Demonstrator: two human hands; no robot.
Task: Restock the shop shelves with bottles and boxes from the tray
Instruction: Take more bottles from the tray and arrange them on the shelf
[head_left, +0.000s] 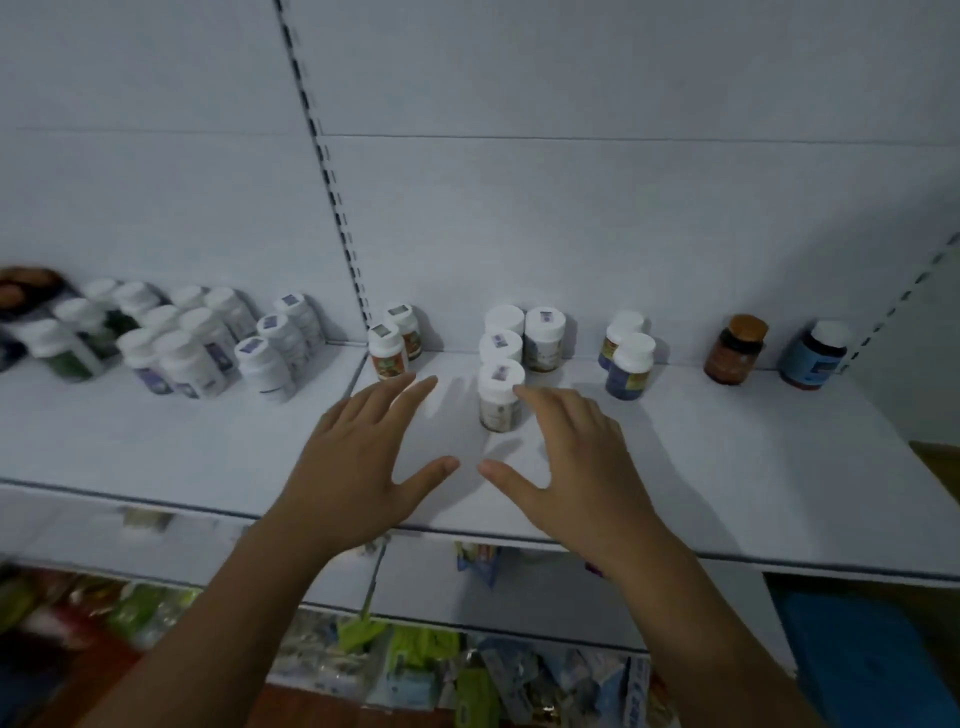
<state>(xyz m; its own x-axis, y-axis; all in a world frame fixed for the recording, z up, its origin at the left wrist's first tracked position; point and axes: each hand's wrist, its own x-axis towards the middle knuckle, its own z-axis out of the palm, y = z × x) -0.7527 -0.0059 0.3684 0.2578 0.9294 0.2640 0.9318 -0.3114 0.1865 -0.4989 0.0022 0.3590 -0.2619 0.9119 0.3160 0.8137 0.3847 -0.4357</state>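
Note:
A white shelf (701, 467) holds small white-capped bottles. A row of three runs front to back at the middle, and the nearest bottle (500, 397) stands upright between my hands. My left hand (363, 462) hovers open over the shelf, fingers spread, a little left of that bottle. My right hand (576, 457) is open too, its fingertips right beside the bottle's cap, and I cannot tell whether they touch it. Neither hand holds anything. No tray is in view.
Two orange-labelled bottles (388, 352) stand behind my left hand. Several white bottles (182, 343) crowd the left shelf section. Two blue-labelled bottles (628, 364), a brown bottle (735, 349) and a dark bottle (816, 354) stand to the right. Packets (415, 665) fill a lower shelf.

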